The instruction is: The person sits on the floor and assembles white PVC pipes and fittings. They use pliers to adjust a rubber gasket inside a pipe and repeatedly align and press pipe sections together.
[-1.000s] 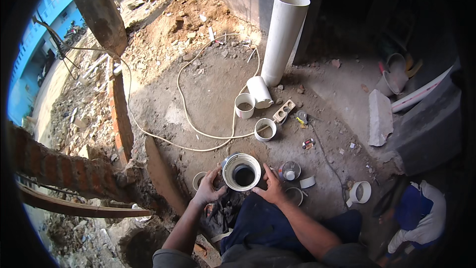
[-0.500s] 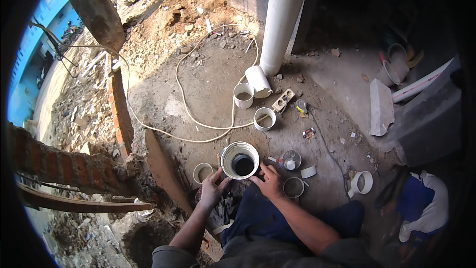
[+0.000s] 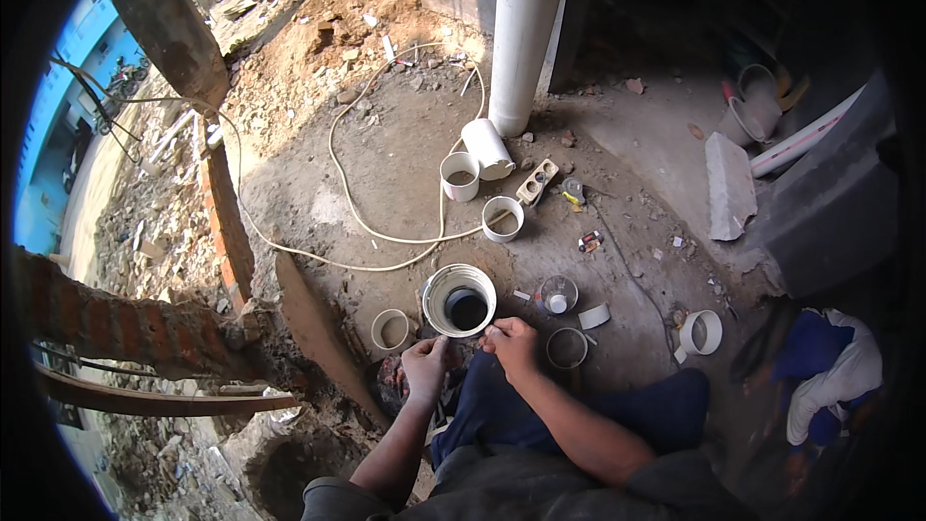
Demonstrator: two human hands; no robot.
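Note:
A short white pipe fitting (image 3: 459, 276), its opening facing up and dark inside, stands in front of my knees. My left hand (image 3: 424, 367) has its fingers curled in at the fitting's near left rim. At the near right rim my right hand (image 3: 511, 347) pinches the edge between thumb and fingers. Just left of the fitting rests a white pipe ring (image 3: 391, 330). To the right lie another pipe ring (image 3: 567, 332), a clear round container (image 3: 557, 297) with a white cap, and a curved white offcut (image 3: 594, 316).
A tall white pipe (image 3: 526, 48) stands beyond cut pipe pieces (image 3: 460, 177) and a socket strip (image 3: 537, 181). A cream cable (image 3: 340, 150) loops over the floor. Broken brickwork (image 3: 116, 328) borders the left. At the right, another person (image 3: 820, 376) bends down beside a pipe ring (image 3: 712, 333).
Both hands have slid from the fitting's sides to its near rim, closer together, fingers more curled. The view has shifted slightly. The other person has bent lower.

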